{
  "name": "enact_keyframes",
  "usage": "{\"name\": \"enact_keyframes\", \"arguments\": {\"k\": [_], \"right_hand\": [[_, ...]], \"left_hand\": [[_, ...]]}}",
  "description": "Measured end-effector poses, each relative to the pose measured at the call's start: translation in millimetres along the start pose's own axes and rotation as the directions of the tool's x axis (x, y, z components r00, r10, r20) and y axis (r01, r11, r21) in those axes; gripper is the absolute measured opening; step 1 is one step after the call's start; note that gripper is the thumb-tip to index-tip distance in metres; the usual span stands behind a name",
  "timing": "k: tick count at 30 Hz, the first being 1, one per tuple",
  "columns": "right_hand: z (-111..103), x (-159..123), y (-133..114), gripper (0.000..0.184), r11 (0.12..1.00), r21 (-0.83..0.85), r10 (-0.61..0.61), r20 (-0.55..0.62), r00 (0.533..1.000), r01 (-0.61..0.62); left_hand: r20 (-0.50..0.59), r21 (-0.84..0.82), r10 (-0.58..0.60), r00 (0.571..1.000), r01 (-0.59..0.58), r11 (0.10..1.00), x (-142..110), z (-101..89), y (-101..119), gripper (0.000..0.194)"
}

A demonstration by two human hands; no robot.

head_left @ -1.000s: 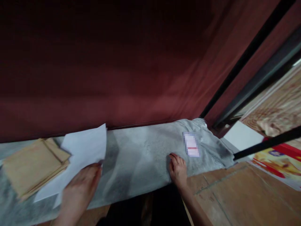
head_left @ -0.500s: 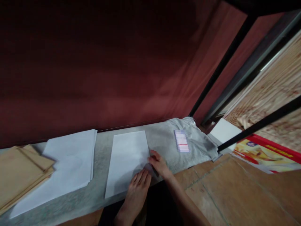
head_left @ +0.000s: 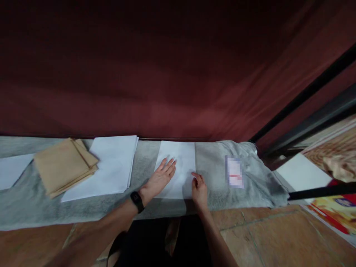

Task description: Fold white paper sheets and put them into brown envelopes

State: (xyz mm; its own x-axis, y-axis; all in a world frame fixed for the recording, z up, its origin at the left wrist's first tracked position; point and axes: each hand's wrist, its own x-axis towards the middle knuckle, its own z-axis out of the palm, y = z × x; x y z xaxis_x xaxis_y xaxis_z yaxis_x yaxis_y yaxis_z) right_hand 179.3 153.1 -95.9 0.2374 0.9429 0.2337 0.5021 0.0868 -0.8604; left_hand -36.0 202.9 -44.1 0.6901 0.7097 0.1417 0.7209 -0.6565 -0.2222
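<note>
White paper (head_left: 180,157) is lying under the left hand's fingers, its right edge meeting the right hand's fingertips; the step in hand seems to be smoothing or steadying it. The next move would be calling for light, even pressure, to stop it skidding on the grey cloth (head_left: 147,159) showing around the fingers. The left hand (head_left: 162,175) is slanting in palm down, fingers spread and gripping nothing; the right hand (head_left: 199,190) is curling its fingers beside the edge, and whether they are pinching it I cannot tell.
</note>
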Motion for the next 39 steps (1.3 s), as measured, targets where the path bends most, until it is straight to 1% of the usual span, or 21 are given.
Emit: {"name": "enact_keyframes", "arguments": {"k": [4, 8, 11, 14, 18, 20, 22, 24, 27, 30, 32, 34, 36, 39], "right_hand": [[0.0, -3.8, -0.5, 0.037, 0.995, -0.076, -0.065, 0.0, 0.998, 0.064], [-1.5, -4.0, -3.3, 0.037, 0.99, -0.113, -0.083, 0.02, 0.996, 0.085], [-2.3, -4.0, -4.7, 0.037, 0.987, -0.129, -0.09, 0.021, 0.996, 0.092], [-2.9, -4.4, -5.0, 0.037, 0.987, -0.13, -0.096, 0.031, 0.995, 0.099], [-2.6, -3.8, -4.8, 0.038, 0.989, -0.117, -0.082, 0.032, 0.996, 0.086], [-1.7, -2.2, -4.1, 0.038, 0.992, -0.096, -0.076, 0.022, 0.997, 0.077], [-0.1, 0.2, -2.8, 0.038, 0.995, -0.068, -0.075, 0.012, 0.997, 0.076], [2.2, 3.4, -1.4, 0.039, 0.996, -0.044, -0.08, 0.004, 0.997, 0.08], [5.1, 8.8, -0.2, 0.042, 0.995, -0.049, -0.086, -0.005, 0.996, 0.086], [4.7, 11.9, -3.1, 0.049, 0.988, -0.128, -0.083, 0.009, 0.996, 0.084], [3.8, 13.4, -8.9, 0.05, 0.969, -0.233, -0.078, 0.03, 0.996, 0.083], [5.8, 17.8, -18.0, 0.048, 0.929, -0.362, -0.076, 0.03, 0.997, 0.082], [13.7, 27.5, -29.1, 0.044, 0.906, -0.404, -0.106, 0.066, 0.992, 0.124], [35.0, 50.8, -44.0, 0.043, 0.892, -0.391, -0.167, 0.177, 0.97, 0.225]], "left_hand": [[0.024, -0.002, 0.019, 1.0, -0.019, 1.0, 0.9, -1.6, -4.8, 0.051], [0.02, -0.04, 0.021, 1.0, -0.02, 0.999, -1.3, -4.6, -1.2, 0.055], [0.032, -0.025, 0.029, 0.999, -0.029, 0.999, -2.6, -2.7, 1.7, 0.055], [0.036, -0.012, 0.036, 0.999, -0.036, 0.999, -3.8, 1.0, 3.5, 0.054], [0.023, -0.06, 0.024, 0.999, -0.022, 0.998, -6.6, 3.2, 4.6, 0.057], [0.002, -0.085, 0.012, 1.0, -0.012, 0.996, -8.2, 3.6, 6.7, 0.054], [-0.036, -0.113, -0.028, 0.999, 0.024, 0.993, -9.2, 6.0, 10.8, 0.048], [-0.091, -0.172, -0.123, 0.988, 0.106, 0.979, -9.0, 12.2, 15.7, 0.046], [-0.111, -0.237, -0.194, 0.975, 0.164, 0.958, -4.5, 27.2, 21.0, 0.052], [-0.083, -0.263, -0.214, 0.973, 0.186, 0.947, 4.8, 40.5, 22.3, 0.055], [-0.063, -0.263, -0.225, 0.972, 0.201, 0.944, 12.5, 46.2, 20.7, 0.056], [-0.059, -0.259, -0.24, 0.969, 0.217, 0.941, 21.2, 51.0, 17.0, 0.057], [-0.063, -0.26, -0.248, 0.967, 0.224, 0.939, 30.8, 56.6, 11.9, 0.057], [-0.048, -0.265, -0.241, 0.969, 0.22, 0.939, 45.4, 65.6, 3.8, 0.056]]}}
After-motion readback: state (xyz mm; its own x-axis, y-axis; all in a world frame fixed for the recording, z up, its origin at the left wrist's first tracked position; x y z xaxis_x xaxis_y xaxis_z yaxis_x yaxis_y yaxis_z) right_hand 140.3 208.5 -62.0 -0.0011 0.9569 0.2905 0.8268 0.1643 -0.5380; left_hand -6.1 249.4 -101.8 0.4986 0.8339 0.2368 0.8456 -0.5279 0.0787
